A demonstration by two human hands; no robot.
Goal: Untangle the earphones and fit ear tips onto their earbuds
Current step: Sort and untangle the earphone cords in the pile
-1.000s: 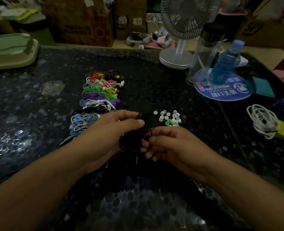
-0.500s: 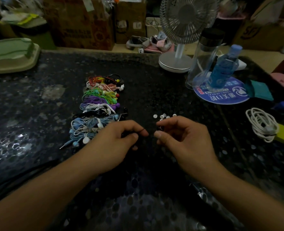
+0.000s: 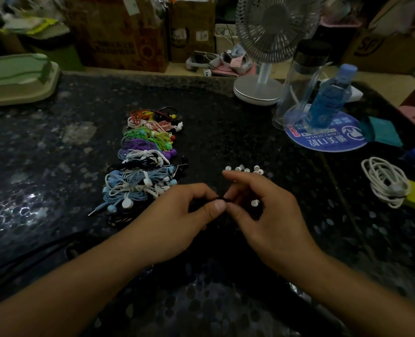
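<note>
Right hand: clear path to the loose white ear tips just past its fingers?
Probably yes. The white ear tips lie on the table just beyond the right hand, nothing between. But it pinches the black earphone with the left hand, so it must let go first.

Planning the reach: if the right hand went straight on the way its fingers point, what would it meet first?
The right hand points left, its fingertips meeting the left hand over the thin black earphone cable. It would likely hit the left thumb at once; depth is unclear.

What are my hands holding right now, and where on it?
Both hands, left hand and right hand, pinch a black earphone between thumb and fingertips; which part cannot be told.
</note>
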